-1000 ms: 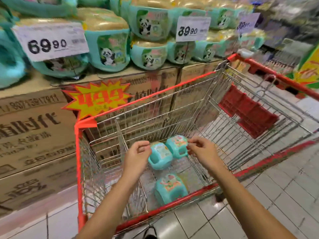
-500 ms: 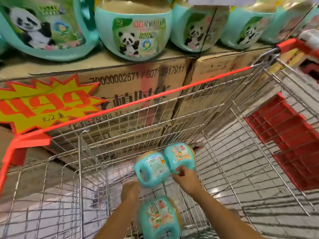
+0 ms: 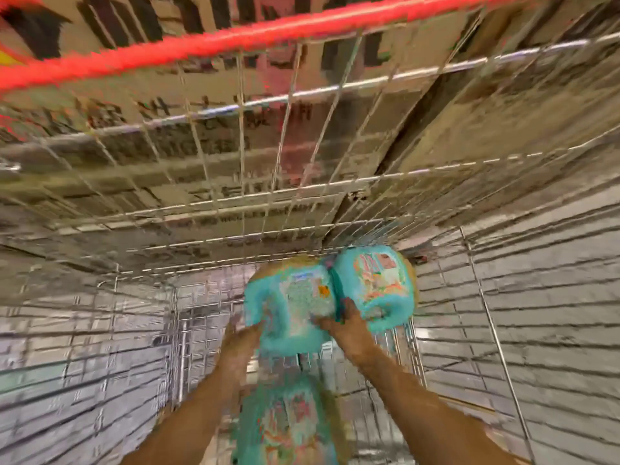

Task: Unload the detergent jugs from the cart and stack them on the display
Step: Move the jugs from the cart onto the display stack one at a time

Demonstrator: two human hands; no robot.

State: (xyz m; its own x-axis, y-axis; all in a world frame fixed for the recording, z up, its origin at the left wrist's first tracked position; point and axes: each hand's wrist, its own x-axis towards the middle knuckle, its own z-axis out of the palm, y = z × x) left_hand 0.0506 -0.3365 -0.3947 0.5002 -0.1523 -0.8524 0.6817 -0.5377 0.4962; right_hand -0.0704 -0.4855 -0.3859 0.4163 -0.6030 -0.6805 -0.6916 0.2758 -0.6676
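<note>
The view is badly blurred. Two teal detergent jugs joined side by side (image 3: 330, 293) lie deep in the wire cart (image 3: 302, 193). My left hand (image 3: 240, 344) grips the lower left corner of the left jug. My right hand (image 3: 345, 325) holds the pair from below, at the seam between the two jugs. A third teal jug (image 3: 288, 421) lies on the cart floor nearer to me, between my forearms.
The cart's red top rail (image 3: 235, 41) runs across the top of the view. Behind the far wire wall stand brown cardboard boxes (image 3: 453, 105) with black printing. Wire mesh walls close in on the left and right.
My head has dropped much closer into the cart, so the display jugs have left the view. Both hands have closed in on the joined pair of jugs.
</note>
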